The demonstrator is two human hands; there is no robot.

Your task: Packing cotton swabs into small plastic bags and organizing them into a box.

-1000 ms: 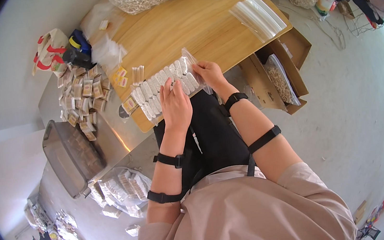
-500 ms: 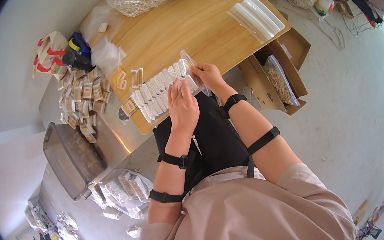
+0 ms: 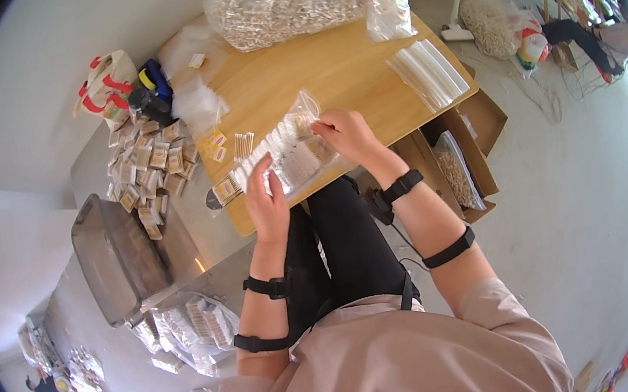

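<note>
A clear plastic bag (image 3: 305,107) lies at the near edge of the wooden table, with small white packs (image 3: 296,165) in rows inside it. My right hand (image 3: 352,135) pinches the right end of this bag, thumb and fingers pressed together. By the bag's near left part is my left hand (image 3: 268,206), its fingers apart and bent a little; whether they touch the plastic I cannot tell. Left of the bag lies a small pack of wooden sticks (image 3: 227,188) with a yellow label. Loose sticks (image 3: 244,143) lie side by side just beyond it, near yellow cards (image 3: 217,145).
Large bags of sticks (image 3: 284,1) stand at the table's back. Flat clear bags (image 3: 431,73) are stacked at right, above an open cardboard box (image 3: 475,151). Left are piled stick packs (image 3: 147,166), a grey bin (image 3: 112,258) and a dark cup (image 3: 150,105). A person sits far right.
My left hand has shifted left off the middle of the white packs, its fingers spreading. The bag now covers more of the packs. The whole view has tilted a little.
</note>
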